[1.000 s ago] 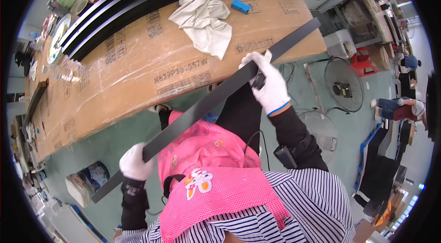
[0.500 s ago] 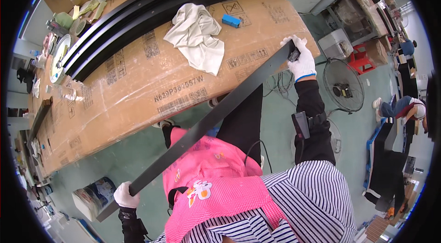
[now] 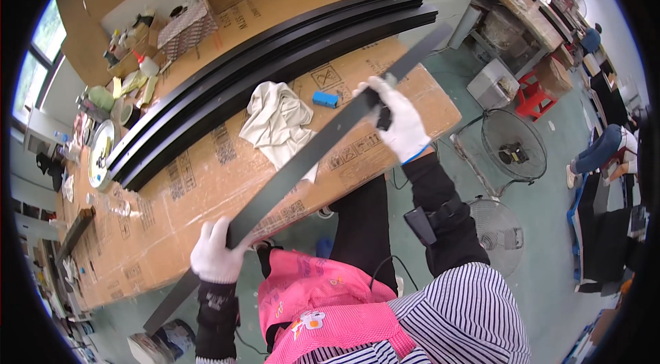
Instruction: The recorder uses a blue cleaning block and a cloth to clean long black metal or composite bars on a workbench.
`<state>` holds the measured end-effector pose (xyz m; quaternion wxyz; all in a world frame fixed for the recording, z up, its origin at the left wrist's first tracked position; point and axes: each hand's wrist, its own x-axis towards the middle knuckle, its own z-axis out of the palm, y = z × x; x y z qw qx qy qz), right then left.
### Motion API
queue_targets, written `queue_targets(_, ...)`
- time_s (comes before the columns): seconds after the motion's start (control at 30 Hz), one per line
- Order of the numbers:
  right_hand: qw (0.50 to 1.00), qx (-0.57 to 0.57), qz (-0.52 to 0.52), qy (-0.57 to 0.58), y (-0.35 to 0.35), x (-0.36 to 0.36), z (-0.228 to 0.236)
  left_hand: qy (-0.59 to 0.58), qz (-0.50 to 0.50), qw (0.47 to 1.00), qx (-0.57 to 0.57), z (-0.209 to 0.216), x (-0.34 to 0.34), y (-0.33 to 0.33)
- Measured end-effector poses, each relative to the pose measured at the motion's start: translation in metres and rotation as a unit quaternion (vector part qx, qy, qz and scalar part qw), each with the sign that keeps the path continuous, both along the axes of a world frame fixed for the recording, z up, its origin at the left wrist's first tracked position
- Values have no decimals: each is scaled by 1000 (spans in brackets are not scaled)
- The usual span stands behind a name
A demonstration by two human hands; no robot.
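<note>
- Swung up and across since half a second ago: long black strip point(image 3: 309, 158) now lying diagonally above the cardboard-covered counter point(image 3: 206, 192), far end reaching past the counter's right corner.
- Left hand point(image 3: 216, 254), white-gloved, wrapped tight around the strip's lower part, just off the counter's near edge.
- Right hand point(image 3: 399, 120), also gloved, closed on the strip's upper part, over the counter's right end.
- Could clip the stacked black curved rails point(image 3: 275, 68) at the counter's far side, if tilted further.
- Could snag the crumpled white cloth point(image 3: 275, 123) or knock the small blue block point(image 3: 324, 99), both right under the strip.
- Could slip through smooth gloves, with the low end hanging past the counter's edge.
</note>
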<state>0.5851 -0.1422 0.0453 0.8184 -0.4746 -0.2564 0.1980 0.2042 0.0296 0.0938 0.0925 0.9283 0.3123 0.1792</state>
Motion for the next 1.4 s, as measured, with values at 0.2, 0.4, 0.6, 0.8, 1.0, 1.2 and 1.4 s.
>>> queue_targets(0.2,990,-19,-90,103,20,10,-8,29,-4,999,-19,-5,119,48)
queue_targets(0.4,922,-266,-281,8,-23,18,-78,59,-10,998,-3,1,158,95)
queue_targets(0.6,866,-343,-328,-160,-16,23,-89,71,-18,997,31,-2,178,138)
queue_targets(0.8,865,-323,-338,-179,-15,22,-91,95,-45,993,51,-3,198,185)
queue_targets(1.0,873,-321,-335,-152,-12,21,-90,111,-45,991,56,1,215,215)
queue_targets(1.2,864,-332,-337,-174,-14,21,-90,93,-50,991,86,-7,228,238)
queue_targets(1.4,852,-337,-346,-203,-13,20,-82,110,-65,987,102,-18,243,268)
